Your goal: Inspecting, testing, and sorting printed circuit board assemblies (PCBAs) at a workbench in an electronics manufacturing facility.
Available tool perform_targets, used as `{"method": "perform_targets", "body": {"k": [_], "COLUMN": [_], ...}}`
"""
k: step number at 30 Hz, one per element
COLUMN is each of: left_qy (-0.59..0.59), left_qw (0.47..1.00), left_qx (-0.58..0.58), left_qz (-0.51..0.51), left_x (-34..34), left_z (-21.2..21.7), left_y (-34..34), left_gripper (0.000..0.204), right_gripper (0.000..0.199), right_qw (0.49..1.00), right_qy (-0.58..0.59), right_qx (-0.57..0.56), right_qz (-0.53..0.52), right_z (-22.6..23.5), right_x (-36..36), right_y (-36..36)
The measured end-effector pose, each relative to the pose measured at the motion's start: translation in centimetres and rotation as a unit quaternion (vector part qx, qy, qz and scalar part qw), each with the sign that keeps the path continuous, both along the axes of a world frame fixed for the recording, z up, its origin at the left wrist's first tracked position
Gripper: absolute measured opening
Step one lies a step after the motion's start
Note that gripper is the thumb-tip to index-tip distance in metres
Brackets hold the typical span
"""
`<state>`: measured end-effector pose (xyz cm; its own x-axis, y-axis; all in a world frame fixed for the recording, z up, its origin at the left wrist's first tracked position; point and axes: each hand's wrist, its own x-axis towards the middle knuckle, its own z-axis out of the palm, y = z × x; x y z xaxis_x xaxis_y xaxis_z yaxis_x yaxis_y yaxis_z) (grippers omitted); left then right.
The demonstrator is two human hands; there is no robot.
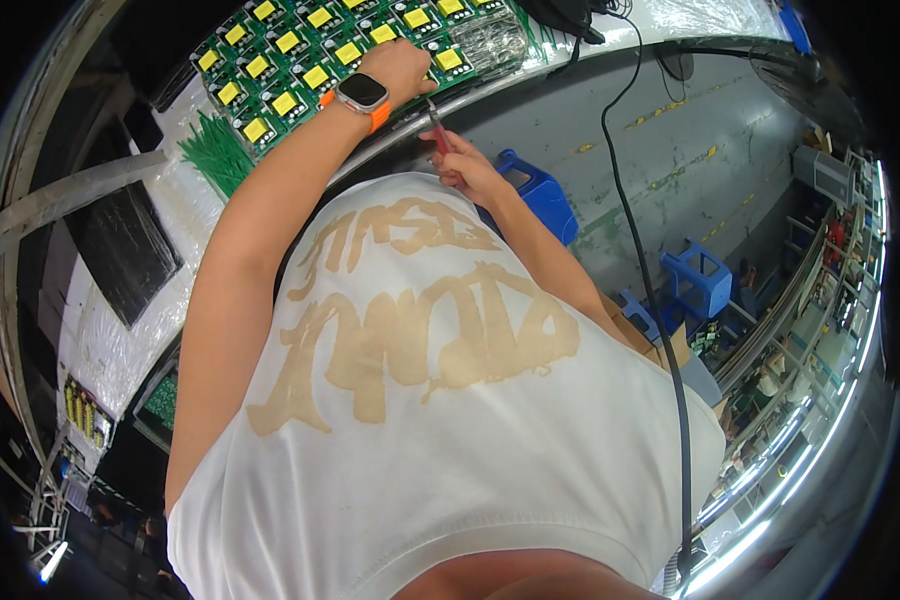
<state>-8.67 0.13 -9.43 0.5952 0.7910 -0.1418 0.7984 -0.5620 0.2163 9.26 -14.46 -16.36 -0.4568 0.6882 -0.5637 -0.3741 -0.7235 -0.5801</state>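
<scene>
Rows of green circuit boards (315, 77) with yellow-topped parts lie along the table's near edge. My left hand (398, 72), with an orange-banded watch (362, 92) on its wrist, rests over the boards. Its fingers are curled down at the front edge, and what they hold, if anything, is hidden. Just below, past the table edge, my right hand (470, 170) grips red-handled cutters (437, 128). Their metal tip points up toward my left fingertips. A bundle of thin green strands (215, 155) lies to the left of the boards.
Clear plastic film covers the table (175, 215). A black cable (618, 170) hangs down on the right. Blue stools (535, 195) stand on the grey floor, one close by my right arm. A black object (565, 18) sits at the table's far right.
</scene>
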Motion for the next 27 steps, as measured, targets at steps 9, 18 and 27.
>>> {"method": "perform_targets", "body": {"k": [9, 18, 27], "left_qy": [0.01, 0.006, 0.002], "left_qw": [1.0, 1.0, 1.0], "left_qx": [0.002, 0.0, 0.008], "left_qz": [-0.004, -0.005, -0.009], "left_x": [0.2, 0.5, 1.1], "left_z": [0.0, 0.4, 0.5], "left_y": [0.1, 0.0, 0.3], "left_gripper": [0.039, 0.033, 0.028], "right_gripper": [0.057, 0.057, 0.044], "right_qw": [1.0, 0.988, 0.946], "right_qy": [0.011, -0.105, -0.28], "right_qx": [0.006, 0.073, 0.123], "right_qz": [0.014, 0.086, 0.108], "right_z": [-0.3, 0.1, 4.2], "right_x": [0.2, 1.5, 1.2], "right_y": [0.2, 1.0, 2.0]}}
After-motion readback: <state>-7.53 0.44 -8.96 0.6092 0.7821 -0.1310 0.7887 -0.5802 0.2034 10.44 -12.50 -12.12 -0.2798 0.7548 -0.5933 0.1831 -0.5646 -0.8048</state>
